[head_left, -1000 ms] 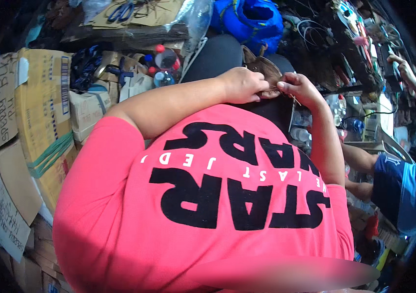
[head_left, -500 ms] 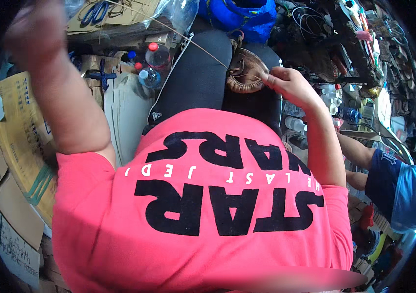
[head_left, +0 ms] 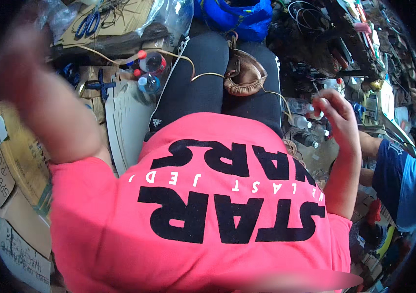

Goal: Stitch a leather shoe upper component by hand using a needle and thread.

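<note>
A brown leather moccasin-style shoe [head_left: 248, 70], with a gathered seam around its toe, rests on my dark-trousered thighs. Tan cord [head_left: 183, 57] runs from the left in loose bends to the shoe, and another length trails from its right side. My left hand [head_left: 16, 61] is raised at the far left, smeared by motion, so its fingers and anything in them are unclear. Off to the right of the shoe and apart from it, my right hand [head_left: 337, 111] pinches its fingers together; a thin needle-like thing [head_left: 315, 87] sticks up from the fingertips.
Plastic bottles [head_left: 152, 62] stand left of my legs, with more bottles [head_left: 299, 121] at the right. Blue-handled scissors [head_left: 88, 23] lie on cardboard. Beyond my knees is a blue bag [head_left: 237, 18]. A person in a blue shirt [head_left: 399, 183] is close on the right.
My right hand has left the shoe and moved right, toward me. The cord on the left, taut before, now hangs slack; a length shows on the shoe's right. My left arm remains raised.
</note>
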Action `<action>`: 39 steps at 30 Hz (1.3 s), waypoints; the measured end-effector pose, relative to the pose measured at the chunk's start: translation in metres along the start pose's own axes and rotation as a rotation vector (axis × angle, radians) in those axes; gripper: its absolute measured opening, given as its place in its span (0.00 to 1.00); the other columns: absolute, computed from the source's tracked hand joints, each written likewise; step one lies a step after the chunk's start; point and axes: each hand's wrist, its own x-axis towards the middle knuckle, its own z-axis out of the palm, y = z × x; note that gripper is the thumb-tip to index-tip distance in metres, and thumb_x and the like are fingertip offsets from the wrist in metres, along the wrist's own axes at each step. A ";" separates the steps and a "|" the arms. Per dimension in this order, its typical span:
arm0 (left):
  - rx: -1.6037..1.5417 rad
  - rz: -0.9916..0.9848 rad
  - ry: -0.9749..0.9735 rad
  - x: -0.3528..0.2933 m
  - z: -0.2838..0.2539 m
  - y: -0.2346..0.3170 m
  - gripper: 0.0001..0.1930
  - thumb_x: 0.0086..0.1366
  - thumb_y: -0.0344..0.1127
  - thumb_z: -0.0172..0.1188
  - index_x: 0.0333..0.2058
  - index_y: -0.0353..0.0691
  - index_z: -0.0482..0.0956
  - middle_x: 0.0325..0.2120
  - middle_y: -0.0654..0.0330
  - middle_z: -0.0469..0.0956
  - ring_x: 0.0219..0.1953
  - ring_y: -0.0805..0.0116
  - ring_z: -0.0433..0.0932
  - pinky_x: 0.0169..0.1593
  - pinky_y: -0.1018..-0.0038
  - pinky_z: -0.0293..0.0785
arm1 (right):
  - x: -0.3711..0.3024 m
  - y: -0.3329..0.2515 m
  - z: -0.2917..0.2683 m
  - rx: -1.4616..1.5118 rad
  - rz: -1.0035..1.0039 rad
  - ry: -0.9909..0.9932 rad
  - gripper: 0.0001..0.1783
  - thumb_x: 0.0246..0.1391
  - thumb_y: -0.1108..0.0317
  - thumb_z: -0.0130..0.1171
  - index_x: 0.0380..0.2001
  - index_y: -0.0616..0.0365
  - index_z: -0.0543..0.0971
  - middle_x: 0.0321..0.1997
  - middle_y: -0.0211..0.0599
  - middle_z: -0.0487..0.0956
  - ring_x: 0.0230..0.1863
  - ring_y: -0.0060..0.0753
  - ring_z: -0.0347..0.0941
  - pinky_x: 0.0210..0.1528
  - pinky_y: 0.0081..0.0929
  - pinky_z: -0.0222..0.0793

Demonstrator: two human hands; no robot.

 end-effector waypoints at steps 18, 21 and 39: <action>-0.231 -0.171 -0.888 -0.130 0.163 0.007 0.11 0.51 0.37 0.64 0.26 0.38 0.73 0.23 0.54 0.73 0.31 0.54 0.76 0.35 0.63 0.71 | 0.076 0.061 0.059 -0.239 -0.335 0.088 0.10 0.58 0.65 0.53 0.35 0.62 0.74 0.28 0.32 0.74 0.30 0.20 0.65 0.34 0.21 0.63; -0.222 -0.553 -1.027 -0.114 0.126 -0.021 0.07 0.54 0.34 0.62 0.28 0.36 0.77 0.28 0.55 0.77 0.32 0.58 0.77 0.38 0.68 0.71 | 0.053 0.057 0.051 -0.163 -0.229 0.110 0.08 0.57 0.68 0.54 0.36 0.61 0.77 0.29 0.31 0.74 0.30 0.20 0.67 0.34 0.21 0.64; -0.774 -0.467 -1.171 -0.098 0.237 -0.037 0.09 0.58 0.34 0.59 0.35 0.35 0.80 0.30 0.61 0.80 0.35 0.74 0.76 0.43 0.75 0.71 | 0.039 0.021 0.061 -0.636 -0.224 0.059 0.09 0.47 0.68 0.61 0.34 0.54 0.83 0.25 0.41 0.74 0.27 0.37 0.73 0.31 0.27 0.67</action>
